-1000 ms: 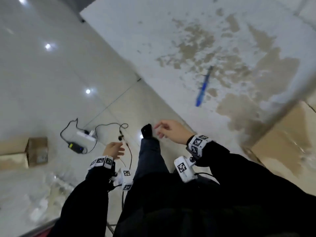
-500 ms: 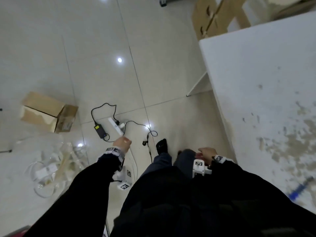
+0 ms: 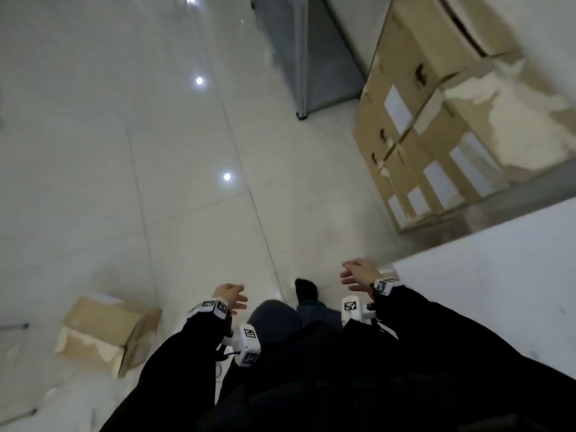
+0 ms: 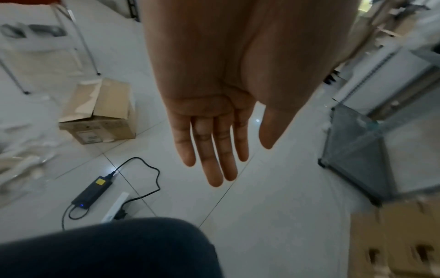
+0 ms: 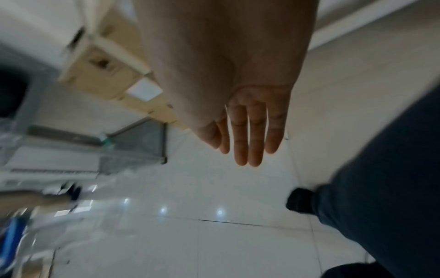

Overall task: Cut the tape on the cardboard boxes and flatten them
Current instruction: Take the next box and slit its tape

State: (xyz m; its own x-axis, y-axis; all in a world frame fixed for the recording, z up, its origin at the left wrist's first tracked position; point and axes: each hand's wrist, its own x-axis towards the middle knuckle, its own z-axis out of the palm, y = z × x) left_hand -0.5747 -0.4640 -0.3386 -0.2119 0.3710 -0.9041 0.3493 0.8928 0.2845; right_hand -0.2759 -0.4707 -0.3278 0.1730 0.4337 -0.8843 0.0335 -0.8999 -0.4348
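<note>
A stack of cardboard boxes (image 3: 436,120) stands on the tiled floor (image 3: 156,151) ahead to the right, seemingly taped shut, though blur hides detail. A smaller open box (image 3: 106,335) lies left. Left hand (image 3: 232,296) and right hand (image 3: 358,274) hang empty, fingers straight.

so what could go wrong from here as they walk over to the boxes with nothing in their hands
The black cable and power adapter lie loose on the floor beside the person's leg; a foot could catch them.

Both the left hand and right hand are empty, and no cutter shows in these views, so the tape might get torn by hand.

The stacked boxes stand several high; pulling a lower one could topple those above.
</note>
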